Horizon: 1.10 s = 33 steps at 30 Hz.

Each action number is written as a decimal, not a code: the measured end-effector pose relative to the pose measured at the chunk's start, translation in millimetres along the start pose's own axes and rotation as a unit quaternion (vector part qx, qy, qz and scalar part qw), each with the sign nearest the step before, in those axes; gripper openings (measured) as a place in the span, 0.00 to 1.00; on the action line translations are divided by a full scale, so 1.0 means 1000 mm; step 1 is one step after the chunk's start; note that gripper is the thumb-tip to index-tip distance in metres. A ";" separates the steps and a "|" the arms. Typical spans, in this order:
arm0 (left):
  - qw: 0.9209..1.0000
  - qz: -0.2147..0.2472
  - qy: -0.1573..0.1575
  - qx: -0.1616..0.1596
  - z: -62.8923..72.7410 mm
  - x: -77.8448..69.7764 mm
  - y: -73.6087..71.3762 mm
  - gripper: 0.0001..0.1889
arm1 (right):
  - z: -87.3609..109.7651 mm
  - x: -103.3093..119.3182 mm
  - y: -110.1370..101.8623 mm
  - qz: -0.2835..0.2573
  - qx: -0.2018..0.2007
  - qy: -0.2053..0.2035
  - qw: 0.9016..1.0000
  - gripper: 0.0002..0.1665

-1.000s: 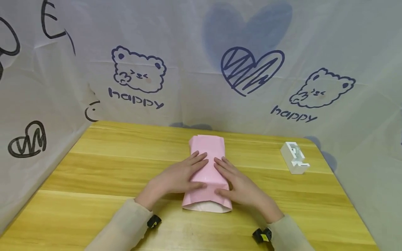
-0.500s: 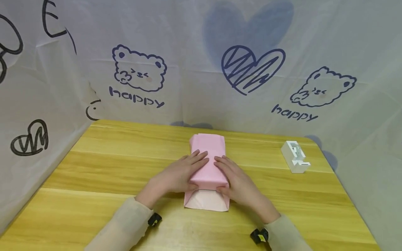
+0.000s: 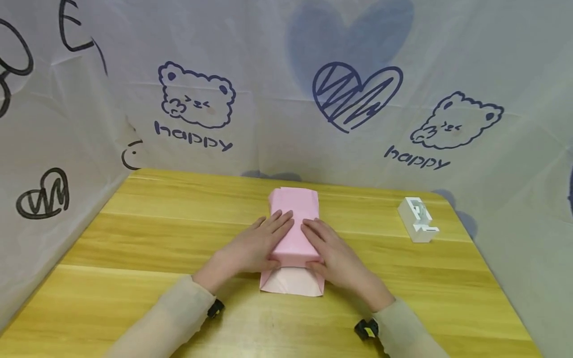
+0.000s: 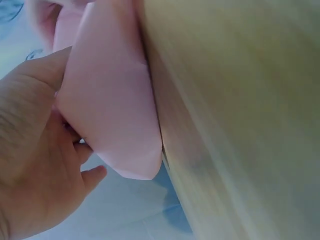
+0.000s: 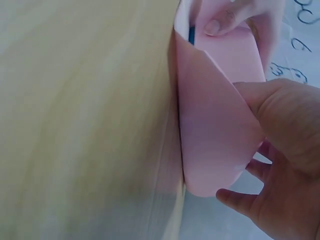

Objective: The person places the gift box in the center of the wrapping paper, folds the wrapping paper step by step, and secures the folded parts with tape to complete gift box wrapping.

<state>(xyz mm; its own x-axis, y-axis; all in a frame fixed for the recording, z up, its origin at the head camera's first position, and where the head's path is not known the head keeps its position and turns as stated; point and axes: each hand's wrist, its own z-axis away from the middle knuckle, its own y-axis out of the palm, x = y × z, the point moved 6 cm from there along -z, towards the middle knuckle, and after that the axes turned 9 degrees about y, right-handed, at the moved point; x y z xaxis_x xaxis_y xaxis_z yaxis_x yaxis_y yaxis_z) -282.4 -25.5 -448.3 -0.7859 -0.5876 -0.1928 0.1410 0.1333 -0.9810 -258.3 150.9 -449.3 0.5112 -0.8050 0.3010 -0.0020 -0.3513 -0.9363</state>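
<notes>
A box-shaped bundle in pink wrapping paper lies on the table, its length running away from me. At its near end the upper paper is folded down, and a lower flap with a pale inside spreads toward me. My left hand rests on the left side, fingers fairly straight across the top and thumb at the near fold. My right hand mirrors it on the right. In the right wrist view a thumb presses the folded end, and a dark blue sliver shows inside the paper.
A white tape dispenser stands at the table's back right. White cloth with drawn bears and hearts hangs behind the wooden table. Each wrist carries a small black camera.
The upper paper at the near end has been pushed down and inward by the thumbs, exposing the lower flap's pale inside. Both hands stay on the bundle, and the dispenser has not moved.
</notes>
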 end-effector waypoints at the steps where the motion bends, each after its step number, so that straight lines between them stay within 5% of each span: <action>1: 1.000 -0.010 0.001 0.004 0.000 0.000 0.000 0.54 | 0.000 0.000 0.000 0.006 -0.001 -0.002 1.000 0.49; 12: 0.997 -0.079 0.011 0.021 -0.001 -0.003 0.003 0.53 | -0.001 -0.001 0.002 0.046 0.022 -0.003 0.999 0.55; 20: 0.996 -0.086 0.016 0.020 0.000 -0.005 0.005 0.53 | 0.001 -0.005 0.006 0.056 0.051 0.022 0.997 0.57; 33: 0.995 -0.090 0.027 0.028 0.002 -0.005 0.000 0.50 | -0.003 -0.004 0.002 0.038 0.045 0.014 0.998 0.56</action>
<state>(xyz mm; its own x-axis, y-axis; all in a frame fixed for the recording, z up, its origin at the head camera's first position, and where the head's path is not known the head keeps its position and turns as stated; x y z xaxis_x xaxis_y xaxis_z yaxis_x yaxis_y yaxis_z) -277.7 -24.4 -447.0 -0.8324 -0.5541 -0.0131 0.0264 -0.0161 -0.9995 -262.8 152.7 -451.6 0.4877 -0.8417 0.2316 0.0372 -0.2450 -0.9688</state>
